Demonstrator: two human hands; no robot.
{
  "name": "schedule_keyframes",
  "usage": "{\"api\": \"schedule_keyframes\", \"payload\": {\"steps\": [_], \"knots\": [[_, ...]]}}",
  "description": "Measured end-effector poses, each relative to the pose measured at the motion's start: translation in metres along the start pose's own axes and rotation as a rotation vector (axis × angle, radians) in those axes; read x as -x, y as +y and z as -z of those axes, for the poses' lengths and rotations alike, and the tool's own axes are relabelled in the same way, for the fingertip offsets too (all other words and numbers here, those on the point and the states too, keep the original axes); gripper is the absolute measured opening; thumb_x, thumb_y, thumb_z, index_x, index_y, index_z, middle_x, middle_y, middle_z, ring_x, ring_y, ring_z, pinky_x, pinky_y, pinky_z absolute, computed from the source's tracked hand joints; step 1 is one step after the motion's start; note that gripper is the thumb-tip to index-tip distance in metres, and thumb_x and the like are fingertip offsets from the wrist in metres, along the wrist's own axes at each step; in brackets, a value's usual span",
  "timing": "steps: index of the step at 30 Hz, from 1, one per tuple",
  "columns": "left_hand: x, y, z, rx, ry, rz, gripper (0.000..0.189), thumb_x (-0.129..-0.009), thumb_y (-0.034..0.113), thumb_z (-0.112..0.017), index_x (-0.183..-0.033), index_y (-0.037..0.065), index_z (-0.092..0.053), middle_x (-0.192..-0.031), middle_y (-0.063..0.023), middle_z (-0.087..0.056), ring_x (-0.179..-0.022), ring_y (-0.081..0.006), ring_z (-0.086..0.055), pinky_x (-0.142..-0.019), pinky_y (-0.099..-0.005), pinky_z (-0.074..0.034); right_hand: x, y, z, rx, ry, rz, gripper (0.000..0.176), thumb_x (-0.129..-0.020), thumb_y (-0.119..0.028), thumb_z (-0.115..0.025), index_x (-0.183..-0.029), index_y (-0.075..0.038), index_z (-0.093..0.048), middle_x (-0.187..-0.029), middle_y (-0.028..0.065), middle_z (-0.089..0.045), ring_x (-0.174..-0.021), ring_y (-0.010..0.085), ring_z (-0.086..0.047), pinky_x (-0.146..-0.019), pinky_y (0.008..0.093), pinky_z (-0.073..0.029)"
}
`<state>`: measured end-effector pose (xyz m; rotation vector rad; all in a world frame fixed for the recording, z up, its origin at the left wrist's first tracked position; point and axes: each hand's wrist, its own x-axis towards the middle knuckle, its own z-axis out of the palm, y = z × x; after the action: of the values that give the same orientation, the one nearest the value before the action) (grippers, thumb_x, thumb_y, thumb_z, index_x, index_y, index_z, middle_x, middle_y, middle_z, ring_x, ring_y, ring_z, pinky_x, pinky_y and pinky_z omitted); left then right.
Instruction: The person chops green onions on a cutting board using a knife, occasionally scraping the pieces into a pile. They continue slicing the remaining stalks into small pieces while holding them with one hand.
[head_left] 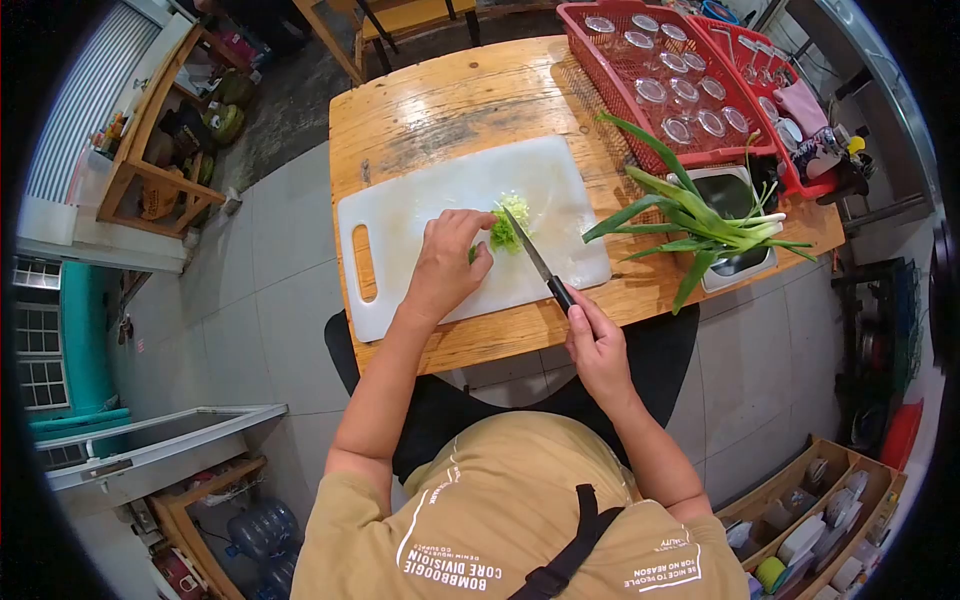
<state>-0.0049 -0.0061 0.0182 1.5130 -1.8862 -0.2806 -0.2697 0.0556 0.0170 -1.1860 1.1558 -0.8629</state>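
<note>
A white cutting board (420, 200) with a handle slot lies on the wooden table. My right hand (598, 345) is wrapped round the black handle of a kitchen knife (540, 262). Its blade points up and left, beside a small heap of chopped green onion (508, 230) on the board. My left hand (452, 262) rests left of the heap, its curled fingers close to the blade. A bit of green onion shows under that hand; most of what it holds is hidden. Whole green onions (700, 215) lie across a metal tray (738, 262) right of the board.
A red crate (620, 95) of upturned glasses stands at the table's far right, with a second red basket (815, 185) beside it. The wooden table (440, 95) ends just in front of my body. A wooden shelf (150, 150) stands off to the left.
</note>
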Motion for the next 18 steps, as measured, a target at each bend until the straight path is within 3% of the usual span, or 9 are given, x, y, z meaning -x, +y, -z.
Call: {"api": "schedule_keyframes", "payload": {"steps": [6, 8, 13, 18], "knots": [[0.012, -0.013, 0.011, -0.073, -0.050, 0.020, 0.021, -0.094, 0.008, -0.079, -0.115, 0.007, -0.074, -0.120, -0.0095, -0.071, -0.116, -0.0312, -0.066, -0.106, -0.0469, -0.049, 0.006, -0.001, 0.006, 0.010, -0.002, -0.014, 0.042, -0.120, -0.028, -0.056, -0.149, 0.002, -0.065, -0.076, -0.0032, -0.054, -0.066, 0.0061, -0.051, -0.060, 0.0269, -0.044], [0.017, -0.012, 0.016, -0.096, 0.041, 0.013, 0.025, -0.093, 0.009, -0.081, -0.118, 0.007, -0.075, -0.124, -0.0109, -0.071, -0.118, -0.0312, -0.066, -0.104, -0.0456, -0.049, 0.008, 0.002, 0.006, 0.027, -0.008, -0.022, 0.040, -0.120, -0.027, -0.055, -0.146, 0.002, -0.065, -0.076, -0.0023, -0.056, -0.067, 0.0067, -0.052, -0.060, 0.0274, -0.044], [0.038, -0.017, 0.021, -0.078, 0.017, 0.107, 0.025, -0.094, 0.012, -0.083, -0.117, 0.004, -0.076, -0.121, -0.0121, -0.073, -0.116, -0.0337, -0.068, -0.105, -0.0461, -0.053, 0.017, 0.010, 0.005, 0.150, -0.016, 0.035, 0.033, -0.120, -0.022, -0.052, -0.138, 0.003, -0.061, -0.074, 0.0052, -0.060, -0.068, 0.0153, -0.059, -0.066, 0.0342, -0.050], [0.048, -0.013, 0.011, -0.097, 0.023, 0.098, 0.026, -0.093, 0.013, -0.085, -0.115, 0.003, -0.078, -0.118, -0.0129, -0.073, -0.112, -0.0337, -0.068, -0.102, -0.0467, -0.054, 0.026, -0.008, -0.004, 0.355, -0.061, 0.050, 0.038, -0.118, -0.020, -0.054, -0.150, 0.000, -0.058, -0.081, 0.0147, -0.066, -0.072, 0.0263, -0.066, -0.072, 0.0400, -0.054]]}}
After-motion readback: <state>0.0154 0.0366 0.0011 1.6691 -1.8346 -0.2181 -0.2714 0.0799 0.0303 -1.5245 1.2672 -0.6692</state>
